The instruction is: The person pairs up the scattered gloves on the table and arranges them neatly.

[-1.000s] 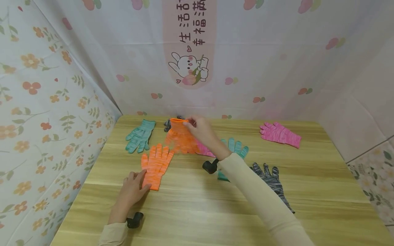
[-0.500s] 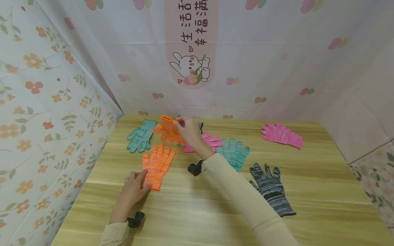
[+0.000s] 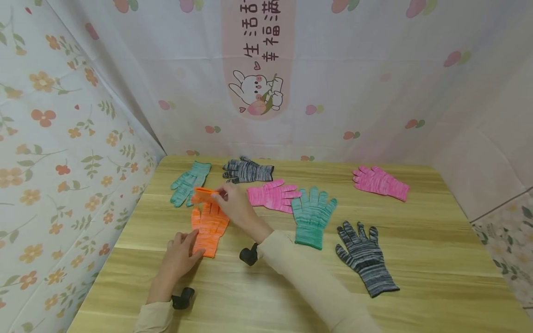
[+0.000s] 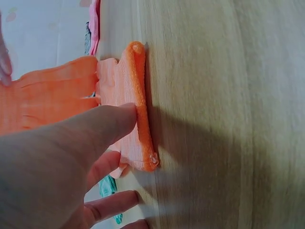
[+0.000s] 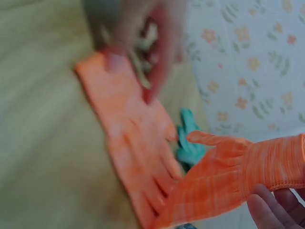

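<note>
In the head view, one orange knit glove (image 3: 207, 238) lies flat at the left of the table, fingers away from me. My left hand (image 3: 178, 254) rests at its cuff; the left wrist view has the thumb (image 4: 119, 119) lying on the cuff, the other fingers loosely extended beside it. My right hand (image 3: 238, 206) pinches a second orange glove (image 5: 214, 181) by its cuff. That glove hangs over the upper part of the flat one, and its fingers meet the flat glove's fingers in the right wrist view.
Behind lie a teal glove (image 3: 192, 182), a grey-black striped glove (image 3: 250, 171) and a pink glove (image 3: 270, 196). Further right are another teal glove (image 3: 312, 219), striped glove (image 3: 367, 259) and pink glove (image 3: 381, 182). Patterned curtains (image 3: 333, 83) border the wooden table (image 3: 416, 240).
My right hand has carried the second orange glove left and toward me, down over the flat orange one. The striped and pink gloves behind are uncovered. My left hand has stayed put.
</note>
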A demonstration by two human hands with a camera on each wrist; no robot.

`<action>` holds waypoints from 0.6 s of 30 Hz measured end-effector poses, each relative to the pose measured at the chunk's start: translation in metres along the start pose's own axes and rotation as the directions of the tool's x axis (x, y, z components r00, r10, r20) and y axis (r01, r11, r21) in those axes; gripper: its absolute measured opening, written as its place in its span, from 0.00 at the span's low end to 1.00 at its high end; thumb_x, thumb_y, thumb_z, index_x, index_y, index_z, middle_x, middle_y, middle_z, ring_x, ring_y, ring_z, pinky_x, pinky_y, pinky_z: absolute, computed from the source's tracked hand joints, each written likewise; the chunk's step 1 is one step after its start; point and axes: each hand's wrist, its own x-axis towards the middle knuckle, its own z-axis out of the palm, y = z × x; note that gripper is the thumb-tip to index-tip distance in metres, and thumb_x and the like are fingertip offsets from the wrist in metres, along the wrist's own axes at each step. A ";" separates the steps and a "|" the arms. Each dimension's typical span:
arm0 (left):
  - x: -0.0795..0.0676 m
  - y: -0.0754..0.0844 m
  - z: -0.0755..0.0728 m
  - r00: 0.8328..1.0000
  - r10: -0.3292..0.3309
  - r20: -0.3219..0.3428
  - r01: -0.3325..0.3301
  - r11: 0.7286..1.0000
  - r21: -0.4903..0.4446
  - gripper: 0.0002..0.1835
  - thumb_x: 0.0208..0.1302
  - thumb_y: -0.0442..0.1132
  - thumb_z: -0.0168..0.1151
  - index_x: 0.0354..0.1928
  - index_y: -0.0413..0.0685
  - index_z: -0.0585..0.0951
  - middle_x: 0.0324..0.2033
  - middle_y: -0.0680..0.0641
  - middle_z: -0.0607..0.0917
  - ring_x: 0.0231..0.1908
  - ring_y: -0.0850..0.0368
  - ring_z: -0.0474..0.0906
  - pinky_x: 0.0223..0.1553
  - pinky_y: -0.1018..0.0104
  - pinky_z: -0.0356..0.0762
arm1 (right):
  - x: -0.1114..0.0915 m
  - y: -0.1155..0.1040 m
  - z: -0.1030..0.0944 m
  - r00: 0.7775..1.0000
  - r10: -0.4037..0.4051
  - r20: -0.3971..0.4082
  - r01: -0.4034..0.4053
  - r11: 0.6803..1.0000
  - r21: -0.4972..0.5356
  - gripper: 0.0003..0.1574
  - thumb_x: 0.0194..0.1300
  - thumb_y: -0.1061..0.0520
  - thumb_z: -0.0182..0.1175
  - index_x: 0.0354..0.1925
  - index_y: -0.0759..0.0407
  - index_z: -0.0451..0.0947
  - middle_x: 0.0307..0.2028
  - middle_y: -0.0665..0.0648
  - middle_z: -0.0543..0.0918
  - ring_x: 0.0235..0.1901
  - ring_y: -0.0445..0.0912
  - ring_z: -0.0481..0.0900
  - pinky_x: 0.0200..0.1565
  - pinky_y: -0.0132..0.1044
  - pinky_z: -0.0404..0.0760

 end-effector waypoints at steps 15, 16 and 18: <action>-0.002 -0.015 -0.002 1.000 0.010 0.015 -0.010 0.999 -0.039 0.33 0.62 0.42 0.60 0.64 0.31 0.64 0.56 0.30 0.69 0.53 0.34 0.66 0.52 0.41 0.68 | -0.053 0.023 0.054 0.982 -0.036 0.187 0.065 0.986 -0.152 0.09 0.62 0.53 0.61 0.39 0.56 0.81 0.35 0.49 0.77 0.31 0.37 0.70 0.34 0.23 0.70; -0.002 -0.016 -0.001 1.000 0.012 0.014 -0.011 0.999 -0.043 0.33 0.62 0.42 0.60 0.64 0.31 0.63 0.56 0.30 0.69 0.53 0.34 0.66 0.52 0.41 0.68 | -0.055 0.024 0.056 0.978 -0.036 0.204 0.068 0.986 -0.153 0.09 0.62 0.54 0.61 0.39 0.57 0.81 0.35 0.50 0.76 0.31 0.37 0.70 0.34 0.23 0.70; -0.003 -0.017 -0.001 1.000 0.018 0.005 -0.018 0.999 -0.048 0.35 0.61 0.42 0.61 0.65 0.32 0.62 0.57 0.31 0.69 0.53 0.34 0.66 0.52 0.41 0.68 | -0.057 0.026 0.060 0.973 -0.040 0.228 0.078 0.984 -0.160 0.08 0.61 0.55 0.61 0.38 0.57 0.80 0.35 0.50 0.76 0.31 0.37 0.70 0.34 0.23 0.71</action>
